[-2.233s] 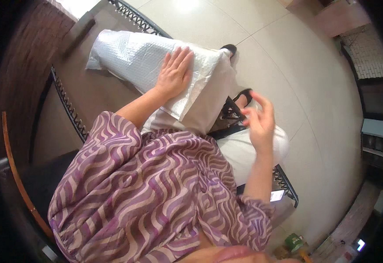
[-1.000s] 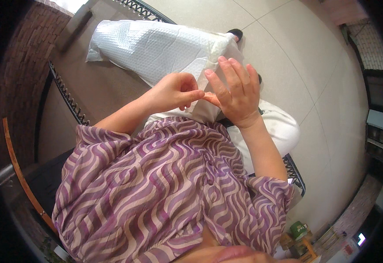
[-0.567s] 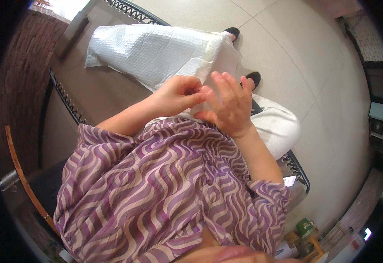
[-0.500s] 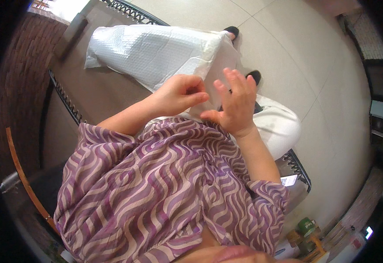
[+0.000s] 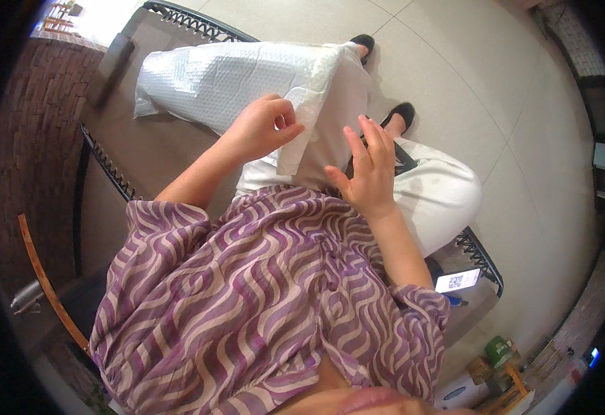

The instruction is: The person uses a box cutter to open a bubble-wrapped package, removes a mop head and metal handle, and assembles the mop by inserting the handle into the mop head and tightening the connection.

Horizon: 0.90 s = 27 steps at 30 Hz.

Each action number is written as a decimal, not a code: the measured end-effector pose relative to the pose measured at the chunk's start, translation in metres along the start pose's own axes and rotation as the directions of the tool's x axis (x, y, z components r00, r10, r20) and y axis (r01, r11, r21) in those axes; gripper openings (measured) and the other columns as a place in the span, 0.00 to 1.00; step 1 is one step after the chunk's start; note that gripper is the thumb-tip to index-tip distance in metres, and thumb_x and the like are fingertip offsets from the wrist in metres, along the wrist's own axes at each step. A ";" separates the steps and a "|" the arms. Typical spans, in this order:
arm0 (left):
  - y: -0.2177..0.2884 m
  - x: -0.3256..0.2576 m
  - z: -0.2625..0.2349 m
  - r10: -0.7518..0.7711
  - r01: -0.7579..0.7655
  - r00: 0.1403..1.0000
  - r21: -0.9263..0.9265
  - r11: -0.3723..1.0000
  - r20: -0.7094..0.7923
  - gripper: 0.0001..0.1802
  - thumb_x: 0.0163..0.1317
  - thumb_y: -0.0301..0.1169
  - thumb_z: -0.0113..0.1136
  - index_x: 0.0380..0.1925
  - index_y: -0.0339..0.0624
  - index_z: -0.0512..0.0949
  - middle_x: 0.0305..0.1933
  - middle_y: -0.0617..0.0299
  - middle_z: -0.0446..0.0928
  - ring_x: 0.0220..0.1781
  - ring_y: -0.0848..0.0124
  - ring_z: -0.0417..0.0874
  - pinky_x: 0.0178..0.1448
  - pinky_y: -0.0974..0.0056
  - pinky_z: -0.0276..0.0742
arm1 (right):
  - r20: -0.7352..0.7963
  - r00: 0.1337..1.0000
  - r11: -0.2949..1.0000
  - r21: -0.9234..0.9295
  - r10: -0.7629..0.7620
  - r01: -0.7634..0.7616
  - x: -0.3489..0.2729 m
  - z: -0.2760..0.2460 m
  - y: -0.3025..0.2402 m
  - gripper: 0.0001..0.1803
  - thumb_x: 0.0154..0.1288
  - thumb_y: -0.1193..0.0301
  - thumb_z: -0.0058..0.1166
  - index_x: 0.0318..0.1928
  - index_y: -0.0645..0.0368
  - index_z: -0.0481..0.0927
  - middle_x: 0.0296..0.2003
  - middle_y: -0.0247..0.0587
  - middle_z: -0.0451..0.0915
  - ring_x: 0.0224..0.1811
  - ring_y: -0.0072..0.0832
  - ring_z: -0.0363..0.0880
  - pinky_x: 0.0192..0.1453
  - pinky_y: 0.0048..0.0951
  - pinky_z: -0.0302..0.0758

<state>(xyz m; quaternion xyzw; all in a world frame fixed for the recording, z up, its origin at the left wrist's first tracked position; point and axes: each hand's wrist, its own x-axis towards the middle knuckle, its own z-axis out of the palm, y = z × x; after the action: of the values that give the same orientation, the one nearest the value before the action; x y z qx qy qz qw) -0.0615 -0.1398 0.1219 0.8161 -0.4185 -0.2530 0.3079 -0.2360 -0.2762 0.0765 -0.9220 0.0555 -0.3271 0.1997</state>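
A long white bubble-wrap bag stretches from the recliner's seat across my left leg, its translucent flap hanging toward my lap. Over the bag's near side is my left hand, fingers curled and thumb tip meeting the forefinger beside the flap's edge. Whatever lies in that pinch is too small to make out. My right hand hovers above my lap, fingers spread and holding nothing visible. Partly hidden behind it, a black object rests on my white trousers; its kind cannot be told.
I sit on a brown recliner with black corded edges. A lit white screen or card lies by my right elbow, with a blue item beside it. A green tub and boxes stand at the lower right.
My left hand has moved up and left, apart from my right hand. The right hand has shifted slightly left and down. More of the bag's flap and the black object now shows.
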 end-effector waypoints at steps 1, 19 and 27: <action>0.000 0.000 0.002 -0.081 0.082 0.996 -0.016 0.997 0.024 0.08 0.49 0.28 0.60 0.21 0.35 0.73 0.23 0.59 0.70 0.23 0.72 0.71 0.28 0.68 0.68 | 0.001 1.000 1.000 0.000 0.000 0.000 0.000 0.000 0.001 0.28 0.63 0.50 0.40 0.54 0.56 0.66 0.55 0.48 0.63 0.55 0.41 0.63 0.58 0.42 0.60; -0.029 -0.007 0.016 -0.095 -0.006 0.980 -0.505 0.863 -0.175 0.21 0.59 0.37 0.52 0.47 0.33 0.66 0.26 0.60 0.74 0.29 0.74 0.74 0.34 0.69 0.70 | 0.150 0.976 0.949 0.249 0.158 -0.192 0.068 -0.005 0.007 0.14 0.56 0.77 0.46 0.45 0.58 0.74 0.43 0.42 0.73 0.49 0.37 0.71 0.50 0.34 0.71; -0.024 0.057 0.006 0.307 -0.188 0.812 0.276 0.943 -0.496 0.20 0.55 0.26 0.47 0.51 0.42 0.68 0.57 0.52 0.66 0.60 0.56 0.64 0.63 0.52 0.55 | 0.469 0.759 0.869 0.038 -0.452 0.494 0.113 0.011 0.015 0.02 0.43 0.76 0.50 0.22 0.56 0.74 0.28 0.36 0.74 0.38 0.29 0.75 0.44 0.27 0.72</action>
<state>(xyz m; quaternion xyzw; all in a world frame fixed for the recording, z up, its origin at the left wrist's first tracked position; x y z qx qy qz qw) -0.0232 -0.1784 0.0921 0.8204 -0.4445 0.0721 0.3523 -0.1402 -0.3122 0.1287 -0.9645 -0.2138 -0.1343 0.0770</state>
